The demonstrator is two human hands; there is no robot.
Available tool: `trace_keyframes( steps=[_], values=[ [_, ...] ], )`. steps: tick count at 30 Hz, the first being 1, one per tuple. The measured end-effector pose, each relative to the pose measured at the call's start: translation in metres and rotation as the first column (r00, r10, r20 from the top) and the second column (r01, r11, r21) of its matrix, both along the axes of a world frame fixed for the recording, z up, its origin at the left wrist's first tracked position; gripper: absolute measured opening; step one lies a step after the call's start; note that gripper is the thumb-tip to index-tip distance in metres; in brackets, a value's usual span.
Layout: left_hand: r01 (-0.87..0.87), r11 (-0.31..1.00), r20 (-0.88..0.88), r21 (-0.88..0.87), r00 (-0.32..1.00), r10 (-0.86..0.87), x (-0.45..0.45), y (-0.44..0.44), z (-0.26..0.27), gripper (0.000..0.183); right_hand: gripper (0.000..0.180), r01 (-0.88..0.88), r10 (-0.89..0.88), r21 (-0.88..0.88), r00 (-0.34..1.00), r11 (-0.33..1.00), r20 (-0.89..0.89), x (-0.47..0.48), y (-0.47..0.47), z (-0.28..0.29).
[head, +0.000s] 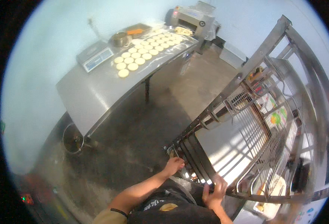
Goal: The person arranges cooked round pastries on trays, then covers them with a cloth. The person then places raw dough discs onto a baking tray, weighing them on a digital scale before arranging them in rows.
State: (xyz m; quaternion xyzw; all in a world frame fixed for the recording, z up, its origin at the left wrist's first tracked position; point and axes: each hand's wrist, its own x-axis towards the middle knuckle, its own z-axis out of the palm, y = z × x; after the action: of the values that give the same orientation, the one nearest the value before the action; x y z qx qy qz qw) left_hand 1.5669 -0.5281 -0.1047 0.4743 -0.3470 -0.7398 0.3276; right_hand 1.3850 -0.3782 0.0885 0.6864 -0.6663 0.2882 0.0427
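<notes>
My left hand (174,167) is at the near left edge of a metal rack (226,93), its fingers curled; whether they grip anything is not clear. Close to the near edge of a stack of trays (200,156) in the rack is my right hand (216,191), thumb and fingers bent around that edge. The uppermost tray of this stack carries a pale, flat sheet (231,145), striped by light and shadow. Wire shelves (279,145) of the rack stand to the right of both hands.
Along the wall runs a steel table (88,92) with rows of round dough discs (132,66), a digital scale (95,57), a metal pot (120,39) and a dough sheeter (191,21). A plastic bin (233,54) stands beyond, and a round container (73,138) sits under the table's near end.
</notes>
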Motion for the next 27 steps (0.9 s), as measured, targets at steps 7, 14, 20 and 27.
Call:
trace_keyframes(
  steps=[7, 14, 20, 27],
  values=[
    [0.273, 0.959, 0.027, 0.082, 0.961, -0.275, 0.065, -0.043, -0.004, 0.029, 0.067, 0.377, -0.36, 0.383, 0.925, 0.843, -0.118, 0.013, -0.073, -0.001],
    [0.23, 0.947, 0.121, 0.225, 0.958, -0.262, 0.135, -0.055, 0.006, 0.028, 0.01, 0.417, -0.421, -0.071, 0.876, 0.906, -0.236, 0.026, -0.065, -0.016],
    [0.557, 0.796, -0.397, 0.236, 0.803, -0.443, 0.197, -0.096, 0.076, 0.062, 0.011, 0.189, -0.126, 0.233, 0.958, 0.954, -0.259, 0.154, 0.013, 0.014],
    [0.872, 0.488, -0.351, -0.036, 0.446, -0.823, 0.261, -0.106, 0.164, 0.054, 0.054, -0.084, 0.007, 0.881, 0.996, 0.466, 0.091, 0.381, 0.083, 0.078]
  ],
)
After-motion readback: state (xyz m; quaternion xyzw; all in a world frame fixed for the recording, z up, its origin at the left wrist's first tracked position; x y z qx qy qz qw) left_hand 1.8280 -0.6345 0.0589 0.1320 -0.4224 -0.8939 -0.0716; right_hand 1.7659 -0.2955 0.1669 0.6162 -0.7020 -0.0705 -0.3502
